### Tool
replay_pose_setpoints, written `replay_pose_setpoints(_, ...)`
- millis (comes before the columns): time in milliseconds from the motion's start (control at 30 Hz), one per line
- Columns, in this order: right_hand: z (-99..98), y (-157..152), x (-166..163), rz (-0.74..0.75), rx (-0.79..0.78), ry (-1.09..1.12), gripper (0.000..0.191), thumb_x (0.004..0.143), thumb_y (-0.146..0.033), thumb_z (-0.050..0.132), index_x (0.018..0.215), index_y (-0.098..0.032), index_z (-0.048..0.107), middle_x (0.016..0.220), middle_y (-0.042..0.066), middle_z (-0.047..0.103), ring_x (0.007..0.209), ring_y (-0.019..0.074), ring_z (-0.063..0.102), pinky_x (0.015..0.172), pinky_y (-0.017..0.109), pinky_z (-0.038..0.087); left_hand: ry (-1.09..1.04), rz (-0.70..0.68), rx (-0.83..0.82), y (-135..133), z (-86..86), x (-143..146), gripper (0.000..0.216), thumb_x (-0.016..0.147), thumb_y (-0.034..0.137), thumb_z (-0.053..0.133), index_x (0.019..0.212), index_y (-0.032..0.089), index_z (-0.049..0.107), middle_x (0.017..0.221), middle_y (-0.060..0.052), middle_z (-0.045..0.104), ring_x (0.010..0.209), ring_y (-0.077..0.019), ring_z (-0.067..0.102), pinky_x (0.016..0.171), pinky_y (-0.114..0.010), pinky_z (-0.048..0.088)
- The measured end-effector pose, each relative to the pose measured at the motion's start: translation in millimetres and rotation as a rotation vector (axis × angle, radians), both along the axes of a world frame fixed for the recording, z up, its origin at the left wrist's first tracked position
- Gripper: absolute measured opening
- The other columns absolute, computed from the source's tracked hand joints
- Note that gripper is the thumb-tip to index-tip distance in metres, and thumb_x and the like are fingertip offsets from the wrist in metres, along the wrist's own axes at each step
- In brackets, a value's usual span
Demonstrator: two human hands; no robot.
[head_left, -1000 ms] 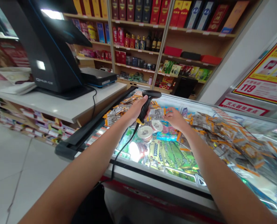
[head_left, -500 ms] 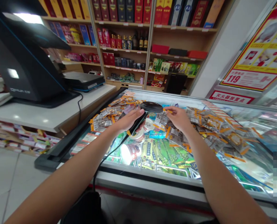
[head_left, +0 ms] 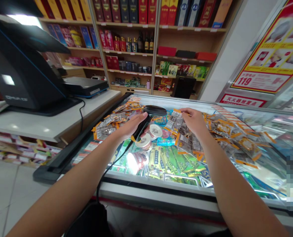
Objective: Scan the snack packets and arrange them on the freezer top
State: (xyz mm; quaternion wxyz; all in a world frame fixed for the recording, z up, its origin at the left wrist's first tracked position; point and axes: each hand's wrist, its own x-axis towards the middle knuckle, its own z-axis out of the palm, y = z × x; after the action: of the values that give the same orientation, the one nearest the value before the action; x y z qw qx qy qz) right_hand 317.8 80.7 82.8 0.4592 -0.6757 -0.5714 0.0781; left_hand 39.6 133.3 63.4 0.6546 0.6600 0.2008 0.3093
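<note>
My left hand (head_left: 134, 126) is wrapped round the handle of a black barcode scanner (head_left: 155, 110), whose cord runs down toward me. The scanner's head points right, above the glass lid. My right hand (head_left: 192, 120) pinches the orange top edge of a small clear snack packet (head_left: 175, 120), raised a little from the pile. Around and below my right hand lies a heap of similar orange-edged packets (head_left: 225, 131). Another group of these packets (head_left: 107, 130) lies left of the scanner.
The packets rest on a chest freezer's glass lid; ice cream tubs (head_left: 143, 142) and green wrapped ice pops (head_left: 178, 159) show through it. At left, a counter (head_left: 45, 121) bears a dark register (head_left: 30, 65) and a scale (head_left: 86, 86). Shelves (head_left: 131, 24) with boxes and bottles stand behind.
The scanner has moved slightly left, away from my right hand. The packet in my right hand now shows more of its face, tilted up beside the scanner. The view has shifted slightly.
</note>
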Motion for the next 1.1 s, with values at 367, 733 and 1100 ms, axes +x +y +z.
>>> replay_pose_setpoints(367, 7.2, -6.4, 37.4, -0.426, -0.065, -0.580, 0.032, 0.088, -0.030, 0.057, 0.110, -0.020, 0.078, 0.117, 0.019, 0.065, 0.117, 0.0399, 0.056, 0.096, 0.053, 0.044, -0.191, 0.390, -0.193, 11.5, 11.7, -7.0, 0.053, 0.093, 0.069, 0.050, 0.078, 0.018, 0.052, 0.054, 0.001, 0.054, 0.038, -0.0096, 0.050, 0.035, -0.019, 0.033)
replay_pose_setpoints(733, -43.4, 107.3, -64.9, 0.313, -0.287, -0.886, 0.051, 0.093, -0.014, 0.051, 0.143, -0.023, 0.060, 0.132, 0.015, 0.065, 0.114, 0.0318, 0.062, 0.095, 0.040, 0.048, -0.210, 0.411, -0.162, 14.8, 8.1, -6.9, 0.055, 0.091, 0.071, 0.053, 0.074, 0.018, 0.052, 0.054, 0.002, 0.054, 0.037, -0.0090, 0.051, 0.035, -0.020, 0.033)
replay_pose_setpoints(1100, -12.9, 73.0, -41.0, 0.193, -0.024, -0.395, 0.040, 0.102, -0.047, 0.043, 0.096, -0.017, 0.069, 0.076, 0.006, 0.069, 0.068, 0.0212, 0.063, 0.063, 0.030, 0.044, -0.189, 0.270, 0.000, 11.6, 12.0, -9.9, 0.053, 0.092, 0.070, 0.051, 0.081, 0.019, 0.052, 0.054, 0.002, 0.056, 0.036, -0.0090, 0.050, 0.037, -0.020, 0.034)
